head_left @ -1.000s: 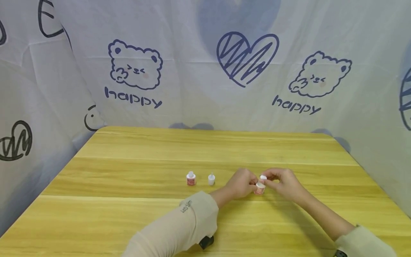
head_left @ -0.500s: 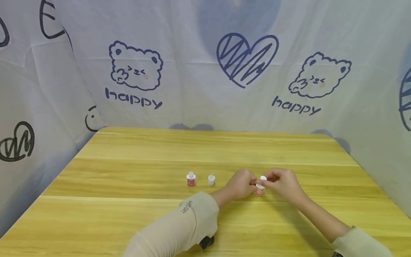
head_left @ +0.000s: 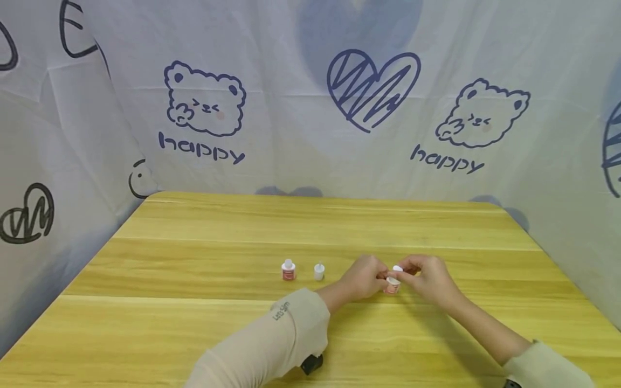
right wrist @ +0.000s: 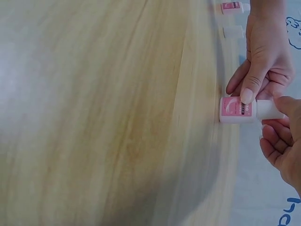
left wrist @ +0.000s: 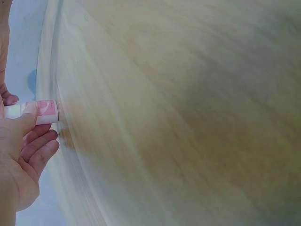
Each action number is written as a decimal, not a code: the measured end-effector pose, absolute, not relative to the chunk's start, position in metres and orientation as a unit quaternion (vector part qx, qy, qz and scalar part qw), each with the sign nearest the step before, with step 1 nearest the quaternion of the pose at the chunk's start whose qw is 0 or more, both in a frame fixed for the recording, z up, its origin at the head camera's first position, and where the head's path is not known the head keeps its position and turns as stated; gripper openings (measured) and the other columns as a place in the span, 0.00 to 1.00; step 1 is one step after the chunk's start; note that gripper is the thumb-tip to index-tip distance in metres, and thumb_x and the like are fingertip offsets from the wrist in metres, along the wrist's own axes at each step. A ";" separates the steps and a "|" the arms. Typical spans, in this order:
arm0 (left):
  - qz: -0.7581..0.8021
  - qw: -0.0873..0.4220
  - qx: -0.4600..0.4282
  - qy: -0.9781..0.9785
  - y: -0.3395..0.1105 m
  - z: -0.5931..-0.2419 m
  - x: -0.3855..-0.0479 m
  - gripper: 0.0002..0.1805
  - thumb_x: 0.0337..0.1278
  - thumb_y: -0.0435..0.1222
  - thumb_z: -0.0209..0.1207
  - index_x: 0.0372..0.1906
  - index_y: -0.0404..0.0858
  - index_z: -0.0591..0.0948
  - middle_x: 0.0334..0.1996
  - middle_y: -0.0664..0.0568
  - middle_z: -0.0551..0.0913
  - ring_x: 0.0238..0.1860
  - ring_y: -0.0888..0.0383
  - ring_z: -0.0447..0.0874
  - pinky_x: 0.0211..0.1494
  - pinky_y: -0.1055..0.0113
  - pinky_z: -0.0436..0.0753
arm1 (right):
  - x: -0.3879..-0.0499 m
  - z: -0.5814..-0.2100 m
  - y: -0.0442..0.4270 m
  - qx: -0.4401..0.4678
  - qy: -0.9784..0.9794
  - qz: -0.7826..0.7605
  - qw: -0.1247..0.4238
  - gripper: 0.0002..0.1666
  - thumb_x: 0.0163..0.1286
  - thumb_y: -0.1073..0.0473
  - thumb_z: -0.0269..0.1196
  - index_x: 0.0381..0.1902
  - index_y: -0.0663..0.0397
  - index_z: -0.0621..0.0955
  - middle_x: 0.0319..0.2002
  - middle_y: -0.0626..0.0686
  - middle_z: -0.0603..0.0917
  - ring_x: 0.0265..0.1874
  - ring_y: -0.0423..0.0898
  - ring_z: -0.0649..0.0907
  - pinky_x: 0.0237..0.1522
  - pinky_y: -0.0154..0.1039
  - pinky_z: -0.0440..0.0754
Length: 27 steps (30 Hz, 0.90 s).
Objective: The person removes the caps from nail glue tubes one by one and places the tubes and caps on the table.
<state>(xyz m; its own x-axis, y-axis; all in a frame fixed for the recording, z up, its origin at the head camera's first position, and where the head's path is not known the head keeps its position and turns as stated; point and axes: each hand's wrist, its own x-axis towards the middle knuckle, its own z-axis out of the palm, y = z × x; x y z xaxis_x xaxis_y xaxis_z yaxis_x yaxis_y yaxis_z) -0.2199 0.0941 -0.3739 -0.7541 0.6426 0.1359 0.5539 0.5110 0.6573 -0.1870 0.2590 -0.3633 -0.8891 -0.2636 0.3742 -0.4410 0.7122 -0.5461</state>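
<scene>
Between finger and thumb, my left hand (head_left: 365,276) grips a small white bottle with a pink label (right wrist: 231,107), which stands upright on the table. My right hand (head_left: 433,276) pinches the white cap (right wrist: 267,109) at the bottle's top. The cap sits at the neck; whether it is threaded on cannot be told. To the left of the hands, a loose white cap (head_left: 318,271) lies with a thin stem pointing up. Beside it stands a second pink-labelled bottle (head_left: 288,271), its pale top uncovered by any hand.
The wooden table (head_left: 194,323) has rounded far corners. Behind it and along both sides hangs a white cloth (head_left: 286,134) with bear, heart and lettering drawings. Dark wrist devices (head_left: 312,365) show at the sleeve cuffs.
The right forearm and sleeve have shifted slightly left. Both hands keep their hold on the bottle and cap; the loose cap and second bottle stay where they were.
</scene>
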 end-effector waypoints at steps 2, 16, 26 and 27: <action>0.353 0.061 0.346 0.867 0.094 -0.374 -0.220 0.09 0.56 0.31 0.60 0.23 0.32 0.83 0.11 0.51 0.77 0.10 0.69 0.55 0.15 0.82 0.57 | -0.188 -0.363 0.260 0.203 -0.914 0.324 0.137 0.03 0.53 0.65 0.69 0.25 0.58 0.84 0.23 0.50 0.85 0.22 0.31 0.78 0.24 0.29 0.77; 0.338 0.047 0.360 0.868 0.093 -0.374 -0.221 0.10 0.54 0.33 0.62 0.22 0.34 0.84 0.19 0.47 0.85 0.11 0.70 0.57 0.17 0.82 0.59 | -0.191 -0.351 0.266 0.231 -0.917 0.316 0.080 0.04 0.58 0.65 0.66 0.31 0.60 0.85 0.28 0.53 0.87 0.27 0.35 0.81 0.28 0.32 0.79; 0.349 0.046 0.347 0.869 0.094 -0.377 -0.221 0.06 0.50 0.34 0.65 0.26 0.35 0.87 0.22 0.50 0.86 0.13 0.71 0.60 0.18 0.83 0.63 | -0.194 -0.351 0.271 0.212 -0.913 0.346 0.032 0.09 0.61 0.62 0.64 0.37 0.63 0.84 0.33 0.55 0.87 0.30 0.36 0.82 0.31 0.30 0.79; 0.350 0.046 0.345 0.870 0.094 -0.377 -0.221 0.06 0.50 0.34 0.65 0.27 0.35 0.87 0.22 0.50 0.87 0.13 0.71 0.61 0.19 0.83 0.63 | -0.194 -0.352 0.270 0.204 -0.913 0.351 0.030 0.10 0.61 0.61 0.64 0.37 0.63 0.84 0.33 0.55 0.87 0.30 0.36 0.82 0.31 0.30 0.79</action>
